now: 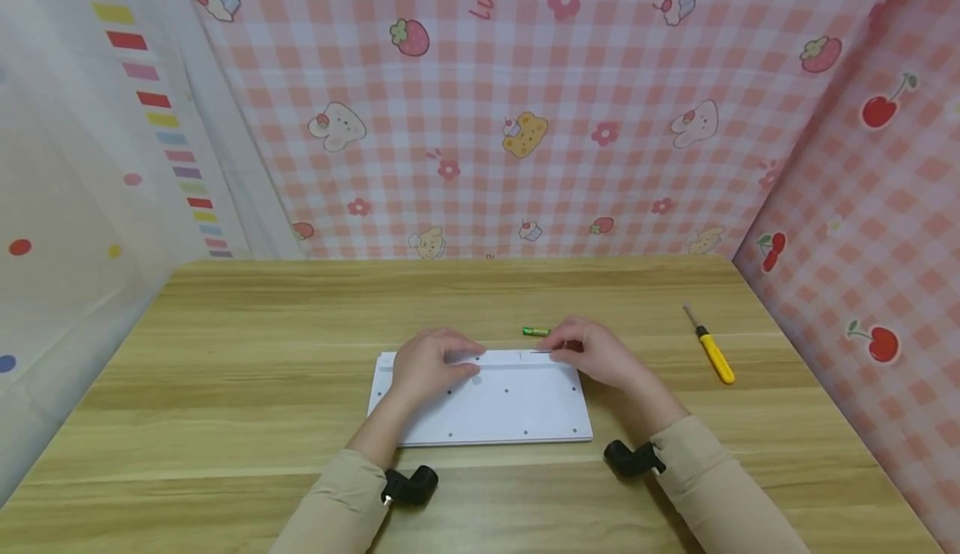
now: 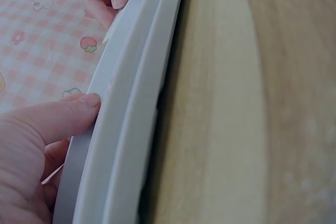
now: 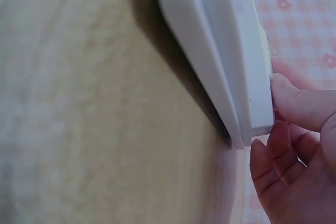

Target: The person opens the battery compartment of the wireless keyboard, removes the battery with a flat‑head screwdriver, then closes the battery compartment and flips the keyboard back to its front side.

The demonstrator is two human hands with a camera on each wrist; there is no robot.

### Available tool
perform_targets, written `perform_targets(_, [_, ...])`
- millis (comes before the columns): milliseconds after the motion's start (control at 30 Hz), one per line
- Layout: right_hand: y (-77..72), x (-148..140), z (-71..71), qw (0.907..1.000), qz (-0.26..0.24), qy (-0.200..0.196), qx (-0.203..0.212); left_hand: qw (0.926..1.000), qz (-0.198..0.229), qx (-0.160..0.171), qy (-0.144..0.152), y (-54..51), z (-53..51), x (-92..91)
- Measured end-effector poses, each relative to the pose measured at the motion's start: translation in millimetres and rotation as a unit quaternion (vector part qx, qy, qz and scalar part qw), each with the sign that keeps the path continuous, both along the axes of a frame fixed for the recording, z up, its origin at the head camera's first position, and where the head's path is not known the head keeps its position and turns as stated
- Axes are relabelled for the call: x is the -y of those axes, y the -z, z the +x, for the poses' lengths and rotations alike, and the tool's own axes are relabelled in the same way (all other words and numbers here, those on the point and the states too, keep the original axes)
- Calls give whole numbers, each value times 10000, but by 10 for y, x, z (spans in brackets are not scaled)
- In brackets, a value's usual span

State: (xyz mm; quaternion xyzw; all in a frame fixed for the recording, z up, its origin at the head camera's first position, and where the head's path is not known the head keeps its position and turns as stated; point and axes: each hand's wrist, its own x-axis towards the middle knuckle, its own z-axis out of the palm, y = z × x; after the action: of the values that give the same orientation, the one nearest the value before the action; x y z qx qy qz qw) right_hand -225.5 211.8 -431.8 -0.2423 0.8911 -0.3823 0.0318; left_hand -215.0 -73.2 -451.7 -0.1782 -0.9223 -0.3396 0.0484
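Observation:
A white keyboard (image 1: 487, 412) lies upside down on the table, small dark screw spots across its underside and a raised strip along its far edge. My left hand (image 1: 429, 366) holds that far edge left of the middle, thumb on the underside, as the left wrist view (image 2: 37, 135) also shows. At the far right corner, my right hand (image 1: 596, 354) pinches what looks like a thin white battery cover (image 2: 109, 32), tilted up slightly from the strip. Its fingers partly hide the cover. Just behind the keyboard lies a green battery (image 1: 535, 331), close to the right fingertips.
A screwdriver (image 1: 716, 356) with a yellow and black handle lies on the right of the wooden table (image 1: 247, 421). Pink checked cloth (image 1: 465, 196) hangs at the back and right, and a pale curtain (image 1: 67, 204) on the left. Black wrist cameras (image 1: 411, 486) sit at both cuffs.

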Motion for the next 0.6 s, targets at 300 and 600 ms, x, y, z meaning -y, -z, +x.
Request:
perform_targets(300, [-17, -10, 2, 9999, 94, -74, 103, 10000, 12, 21, -34, -14, 13, -3])
perform_targets(600, [17, -30, 5, 9998, 143, -139, -94, 10000, 30, 6, -41, -30, 18, -10])
